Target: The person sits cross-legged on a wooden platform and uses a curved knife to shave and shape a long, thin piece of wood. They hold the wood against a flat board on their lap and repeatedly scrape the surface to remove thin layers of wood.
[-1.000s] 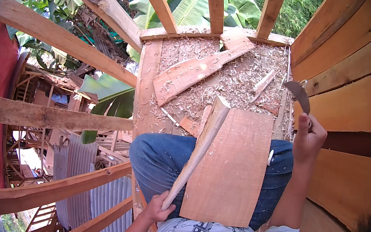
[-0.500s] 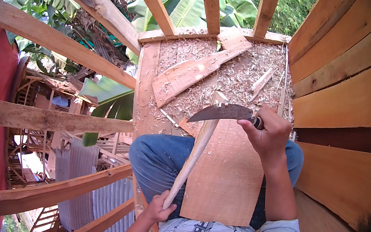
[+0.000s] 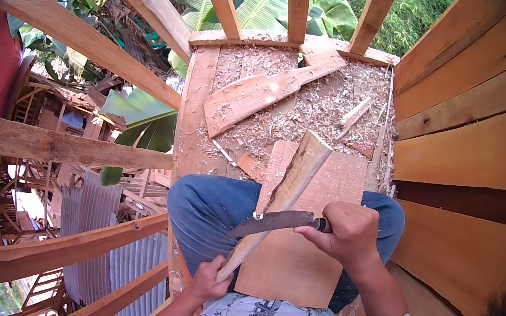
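My left hand [image 3: 210,279] is closed round the lower end of a pale wooden stick [image 3: 290,192], which slants up and away to the right over my lap. In my right hand [image 3: 346,230] is the dark handle of a curved knife [image 3: 273,221]. Its blade lies across the stick at about the lower third, pointing left, and a small pale shaving sits at the blade's upper edge. A dark, rough strip runs along the stick's left side. Beneath both, a flat wooden board [image 3: 295,271] rests on my lap between my jeans-clad legs.
Wood shavings cover the plank floor [image 3: 196,124] ahead, where a paddle-shaped board [image 3: 252,96] and a split offcut [image 3: 354,115] lie. A plank wall [image 3: 475,144] stands close at right. Spaced rails [image 3: 67,145] line the left, with corrugated sheets [image 3: 89,219] below.
The knife has come down along the stick toward my left hand. The stick has turned, showing a wider face and its dark rough side.
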